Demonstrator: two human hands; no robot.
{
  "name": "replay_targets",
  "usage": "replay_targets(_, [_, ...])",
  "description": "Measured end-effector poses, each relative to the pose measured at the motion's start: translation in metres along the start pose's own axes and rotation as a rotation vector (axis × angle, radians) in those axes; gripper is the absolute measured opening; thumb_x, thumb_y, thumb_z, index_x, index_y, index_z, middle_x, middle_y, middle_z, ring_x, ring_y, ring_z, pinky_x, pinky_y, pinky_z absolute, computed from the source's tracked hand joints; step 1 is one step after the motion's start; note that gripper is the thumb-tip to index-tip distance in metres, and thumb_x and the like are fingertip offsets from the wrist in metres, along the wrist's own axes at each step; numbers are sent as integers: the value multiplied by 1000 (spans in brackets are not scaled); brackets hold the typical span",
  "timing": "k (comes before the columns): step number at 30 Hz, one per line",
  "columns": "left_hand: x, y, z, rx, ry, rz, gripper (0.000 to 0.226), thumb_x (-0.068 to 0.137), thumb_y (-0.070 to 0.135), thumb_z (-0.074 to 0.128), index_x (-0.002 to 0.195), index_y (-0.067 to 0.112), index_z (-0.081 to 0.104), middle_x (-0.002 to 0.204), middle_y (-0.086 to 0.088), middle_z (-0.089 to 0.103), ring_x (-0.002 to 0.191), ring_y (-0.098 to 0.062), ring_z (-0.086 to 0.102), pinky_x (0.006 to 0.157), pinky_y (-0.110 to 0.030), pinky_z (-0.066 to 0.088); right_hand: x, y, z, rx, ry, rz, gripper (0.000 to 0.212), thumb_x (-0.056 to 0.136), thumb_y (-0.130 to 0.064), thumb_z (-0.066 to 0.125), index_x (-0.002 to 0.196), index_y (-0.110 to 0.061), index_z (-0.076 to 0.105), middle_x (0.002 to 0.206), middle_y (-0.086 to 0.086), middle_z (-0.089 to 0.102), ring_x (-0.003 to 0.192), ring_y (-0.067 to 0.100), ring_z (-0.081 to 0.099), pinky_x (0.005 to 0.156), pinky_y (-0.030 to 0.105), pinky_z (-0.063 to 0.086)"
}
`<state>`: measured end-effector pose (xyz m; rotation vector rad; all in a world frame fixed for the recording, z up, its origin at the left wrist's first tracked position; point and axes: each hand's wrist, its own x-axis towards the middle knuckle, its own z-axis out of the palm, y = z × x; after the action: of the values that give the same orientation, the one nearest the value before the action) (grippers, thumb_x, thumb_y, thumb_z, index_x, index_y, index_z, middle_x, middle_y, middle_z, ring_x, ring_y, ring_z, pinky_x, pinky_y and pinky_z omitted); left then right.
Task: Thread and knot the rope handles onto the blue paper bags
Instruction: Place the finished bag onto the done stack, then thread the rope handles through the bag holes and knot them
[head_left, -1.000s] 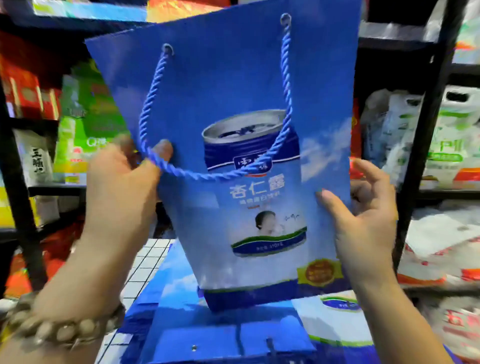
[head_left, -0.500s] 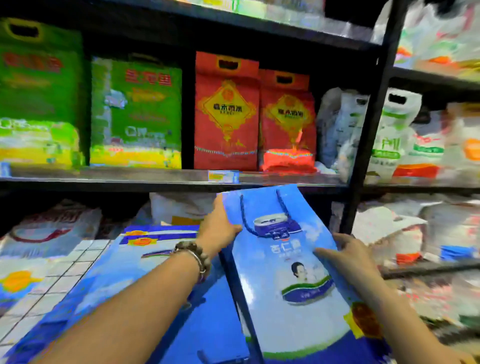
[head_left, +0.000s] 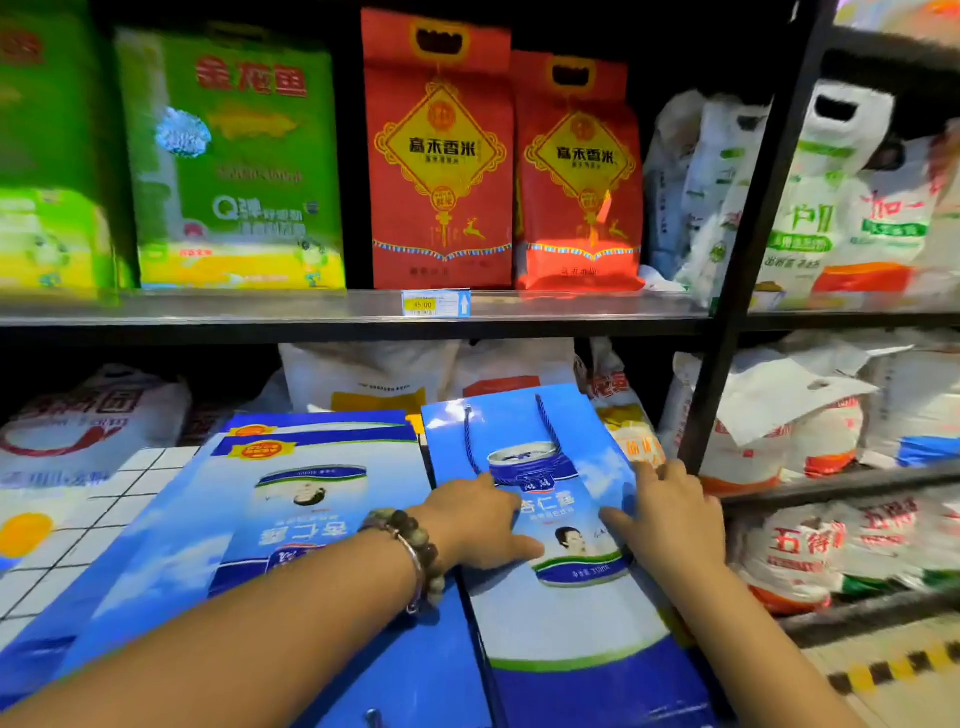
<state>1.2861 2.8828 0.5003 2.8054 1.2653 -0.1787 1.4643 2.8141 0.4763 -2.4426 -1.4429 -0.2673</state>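
A blue paper bag (head_left: 566, 618) with a can picture lies flat in front of me, its top edge pointing away. Its blue rope handle (head_left: 545, 426) is threaded through both holes and lies in a loop on the bag's face. My left hand (head_left: 483, 519) presses flat on the bag's left half, fingers straight. My right hand (head_left: 670, 514) presses on the bag's right edge, fingers spread. Several more flat blue bags (head_left: 291, 519) lie stacked to the left, printed side up, turned the other way.
A black metal shelf unit (head_left: 727, 312) stands close behind, holding green, red and white rice sacks. Its upright post runs just right of my right hand. White tiled floor (head_left: 93, 519) shows at the left, and yellow-black tape at the lower right.
The bag, held up in the air a second ago, has been lowered and laid flat. Both hands have let go of its edges and now press on its face.
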Motion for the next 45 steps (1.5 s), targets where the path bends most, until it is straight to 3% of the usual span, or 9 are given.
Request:
replay_targets(10, [9, 4, 28, 7, -232, -54, 65, 93, 58, 10, 146, 26, -12, 153, -5, -24, 141, -31, -17, 116, -47, 1, -5, -17, 25, -91, -477, -331, 66, 93, -57, 19, 147, -26, -5, 155, 2, -15, 143, 20, -12, 113, 47, -1])
replay_targets(15, [4, 6, 32, 54, -182, -74, 64, 94, 57, 9, 147, 25, -5, 155, -8, -16, 143, -32, -9, 117, -45, 5, -7, -19, 28, -109, -491, -328, 70, 91, -61, 16, 146, -25, -8, 154, 2, -18, 142, 18, -13, 113, 49, -2])
replay_targets(19, [-13, 19, 12, 328, 163, 65, 45, 96, 40, 31, 131, 14, 44, 138, -15, 42, 124, -30, 41, 102, -42, 28, -11, -17, 29, -73, -434, -321, 70, 91, -61, 16, 147, -25, -4, 155, 2, -14, 143, 18, -10, 112, 50, 0])
replay_targets(22, [-42, 31, -39, 165, 392, 118, 30, 95, 29, 37, 120, 19, 51, 119, -7, 57, 107, -27, 53, 81, -35, 36, -12, -16, 30, -11, -287, -325, 71, 90, -62, 22, 147, -22, 11, 156, 7, 3, 143, 21, 4, 112, 49, 8])
replay_targets(27, [-132, 6, -83, -112, 396, 92, 37, 93, 47, 38, 128, 39, 44, 124, 12, 57, 113, -13, 51, 90, -33, 44, -25, -22, 13, 54, 105, -568, 41, 88, -39, 41, 106, -9, 62, 105, 12, 64, 99, 35, 59, 78, 40, 45])
replay_targets(34, [-231, -45, -14, -201, 247, -87, 61, 74, 74, 28, 132, 52, 29, 128, 44, 31, 124, 8, 34, 96, -13, 30, -97, -69, -54, 589, 42, -855, 31, 81, -43, 52, 92, -19, 68, 85, -13, 61, 82, 7, 58, 68, 20, 43])
replay_targets(38, [-250, -59, 20, -359, 336, -204, 76, 53, 78, 13, 120, 55, 40, 105, 55, 17, 109, 24, 24, 86, 5, 18, -142, -97, -67, 441, -110, -1155, 38, 75, -55, 56, 103, -30, 62, 104, -11, 60, 95, 7, 55, 78, 20, 44])
replay_targets(43, [-258, -65, 43, -401, 464, -286, 77, 54, 74, 11, 119, 52, 46, 121, 46, 18, 113, 24, 16, 97, -2, 12, -147, -89, -54, 289, -333, -1152, 71, 72, -55, 60, 135, -46, 29, 143, -27, 20, 128, -10, 16, 98, 4, 5])
replay_targets(45, [-259, -70, 47, -398, 487, -297, 77, 57, 73, 11, 120, 50, 48, 123, 43, 21, 115, 22, 18, 102, -8, 15, -144, -84, -55, 269, -310, -1162, 67, 72, -44, 63, 132, -44, 35, 140, -26, 29, 126, -8, 20, 101, 6, 17])
